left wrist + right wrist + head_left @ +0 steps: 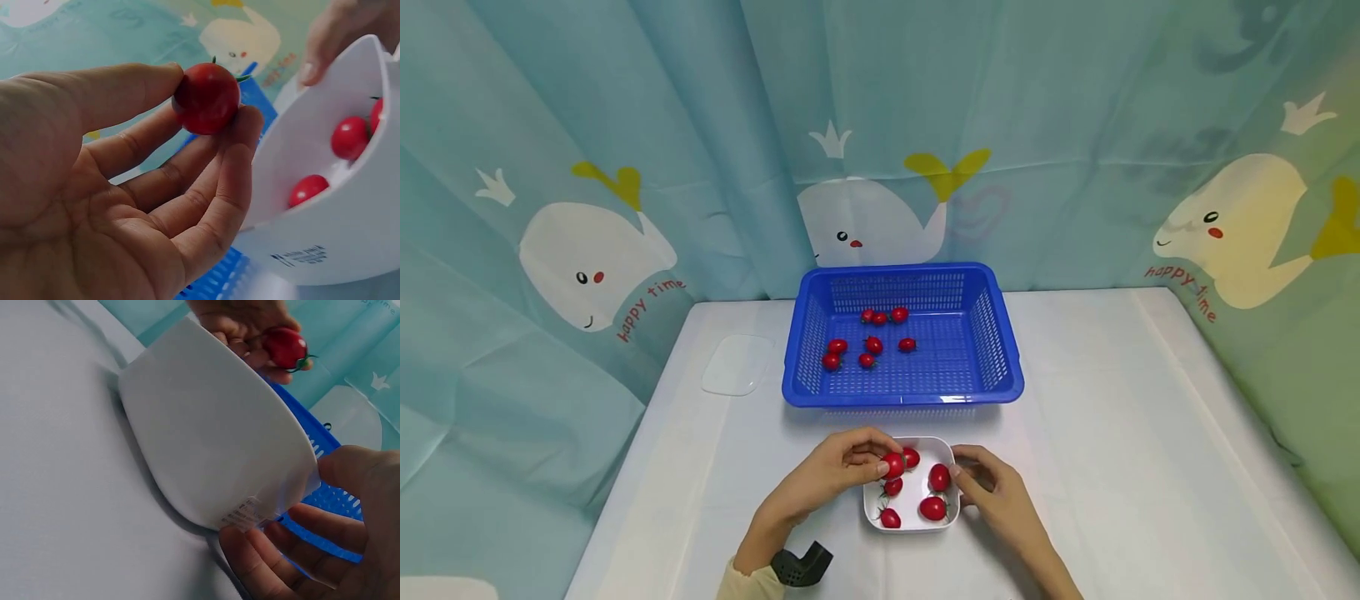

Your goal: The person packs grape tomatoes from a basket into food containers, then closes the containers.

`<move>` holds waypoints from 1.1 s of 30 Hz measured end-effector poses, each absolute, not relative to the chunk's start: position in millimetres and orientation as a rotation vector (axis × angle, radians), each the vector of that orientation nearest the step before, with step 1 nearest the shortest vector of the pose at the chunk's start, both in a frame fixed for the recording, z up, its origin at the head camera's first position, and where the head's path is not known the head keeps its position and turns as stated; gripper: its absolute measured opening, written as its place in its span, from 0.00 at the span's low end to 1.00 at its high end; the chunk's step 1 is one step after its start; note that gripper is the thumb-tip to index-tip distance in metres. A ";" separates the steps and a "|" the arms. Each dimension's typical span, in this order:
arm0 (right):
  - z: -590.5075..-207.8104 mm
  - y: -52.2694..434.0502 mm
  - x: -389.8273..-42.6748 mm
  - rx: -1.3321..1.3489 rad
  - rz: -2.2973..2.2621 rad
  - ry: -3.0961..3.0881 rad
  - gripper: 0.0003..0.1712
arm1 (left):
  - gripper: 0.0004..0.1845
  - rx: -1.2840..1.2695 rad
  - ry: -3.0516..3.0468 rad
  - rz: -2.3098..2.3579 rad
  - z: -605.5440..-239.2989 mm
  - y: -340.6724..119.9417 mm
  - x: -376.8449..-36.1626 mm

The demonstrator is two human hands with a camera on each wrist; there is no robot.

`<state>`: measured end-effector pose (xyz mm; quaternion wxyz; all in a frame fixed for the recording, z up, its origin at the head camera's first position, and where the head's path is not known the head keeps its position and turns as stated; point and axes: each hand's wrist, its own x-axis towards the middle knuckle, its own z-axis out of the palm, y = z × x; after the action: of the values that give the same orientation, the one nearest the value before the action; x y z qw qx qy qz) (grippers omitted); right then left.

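Observation:
My left hand (844,463) pinches a red cherry tomato (207,99) between thumb and fingertips, its green stem pointing away from the palm. In the head view that tomato overlaps the left side of a white square container (917,485). Several more cherry tomatoes lie inside the container, one of them at the lower right (933,508). At the container's right side, my right hand (1002,500) grips it, thumb near the upper edge and fingers against the outer wall, by a printed label (245,512).
Behind the container stands a blue perforated basket (901,401) holding several cherry tomatoes (873,345). A translucent lid (737,365) lies flat on the white table (1097,433), left of the basket. A curtain with whale prints (880,92) hangs along the back and sides.

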<state>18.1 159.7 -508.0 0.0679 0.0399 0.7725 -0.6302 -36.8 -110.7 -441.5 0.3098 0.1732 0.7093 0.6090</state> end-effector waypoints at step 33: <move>-515.4 162.3 13.4 0.071 -1.887 2.349 0.19 | 0.06 0.896 2.085 0.901 -436.6 -70.5 -37.7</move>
<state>13.4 162.3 -515.4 0.0638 0.0234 0.7779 -0.6247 -37.7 -70.5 -436.6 0.3427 0.3446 0.8022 0.3468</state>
